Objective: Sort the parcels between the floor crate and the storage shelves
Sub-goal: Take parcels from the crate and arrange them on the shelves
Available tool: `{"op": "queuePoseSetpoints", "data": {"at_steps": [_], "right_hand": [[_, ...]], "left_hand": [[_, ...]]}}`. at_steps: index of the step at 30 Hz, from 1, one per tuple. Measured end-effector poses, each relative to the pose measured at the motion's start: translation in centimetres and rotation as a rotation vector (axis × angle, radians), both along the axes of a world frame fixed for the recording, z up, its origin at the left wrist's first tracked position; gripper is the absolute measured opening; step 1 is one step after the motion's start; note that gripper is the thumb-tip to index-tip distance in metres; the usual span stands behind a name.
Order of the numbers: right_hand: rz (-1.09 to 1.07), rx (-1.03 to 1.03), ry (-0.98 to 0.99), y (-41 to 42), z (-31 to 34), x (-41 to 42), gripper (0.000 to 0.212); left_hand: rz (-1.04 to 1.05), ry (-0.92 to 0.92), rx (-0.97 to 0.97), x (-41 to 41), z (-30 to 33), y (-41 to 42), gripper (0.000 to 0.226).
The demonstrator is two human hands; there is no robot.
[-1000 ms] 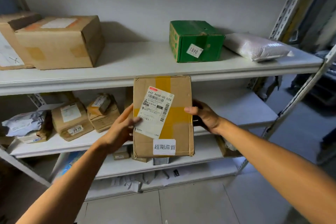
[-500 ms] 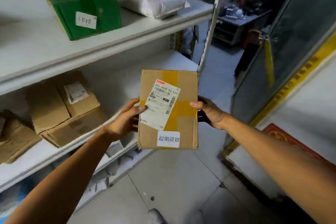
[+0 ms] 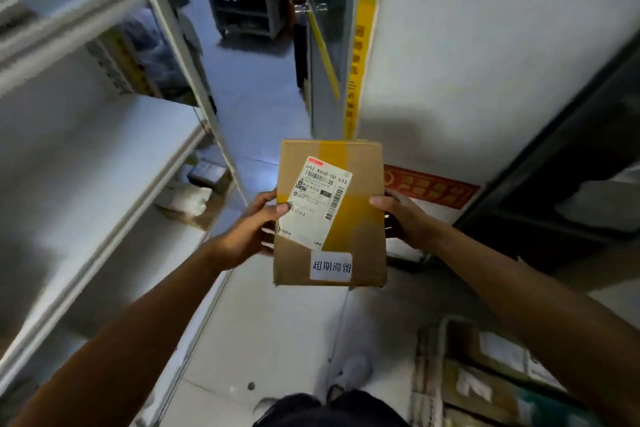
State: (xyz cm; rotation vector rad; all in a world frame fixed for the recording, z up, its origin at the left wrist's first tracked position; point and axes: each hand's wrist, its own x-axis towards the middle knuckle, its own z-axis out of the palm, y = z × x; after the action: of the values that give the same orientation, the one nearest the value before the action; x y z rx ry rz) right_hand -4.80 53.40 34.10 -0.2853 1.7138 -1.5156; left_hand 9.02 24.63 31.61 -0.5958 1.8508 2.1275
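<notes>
A flat cardboard parcel with yellow tape, a white shipping label and a small white sticker is held up in front of me over the floor. My left hand grips its left edge, thumb on the label. My right hand grips its right edge, thumb on the front. The floor crate sits at the bottom right with several boxes inside. The white storage shelves run along the left, blurred.
A doorway ahead leads to a room with a dark table. A glass door with a yellow strip and a white wall stand on the right. Parcels lie low by the shelf post. My shoe is on the tiled floor.
I have turned right, away from the shelves; they slid to the left edge and the floor crate came into view at bottom right. Both hands keep holding the parcel the same way.
</notes>
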Motion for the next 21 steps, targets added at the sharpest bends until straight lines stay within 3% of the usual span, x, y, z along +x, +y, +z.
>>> {"op": "queuePoseSetpoints", "data": {"at_steps": [6, 11, 16, 21], "right_hand": [[-0.199, -0.025, -0.053, 9.8, -1.6, -2.4, 0.068], [-0.424, -0.044, -0.061, 17.0, -2.2, -2.5, 0.113], [-0.644, -0.050, -0.075, 23.6, -3.0, -1.2, 0.093], [-0.929, -0.025, -0.164, 28.9, -4.9, 0.7, 0.088]], "left_hand": [[-0.210, -0.032, -0.028, -8.3, -0.2, 8.0, 0.063], [-0.382, -0.078, 0.018, -14.3, -0.6, 14.9, 0.078], [-0.576, -0.110, 0.052, -19.7, -1.6, 21.7, 0.070], [-0.839, -0.143, 0.042, -24.8, -3.0, 28.8, 0.077]]}}
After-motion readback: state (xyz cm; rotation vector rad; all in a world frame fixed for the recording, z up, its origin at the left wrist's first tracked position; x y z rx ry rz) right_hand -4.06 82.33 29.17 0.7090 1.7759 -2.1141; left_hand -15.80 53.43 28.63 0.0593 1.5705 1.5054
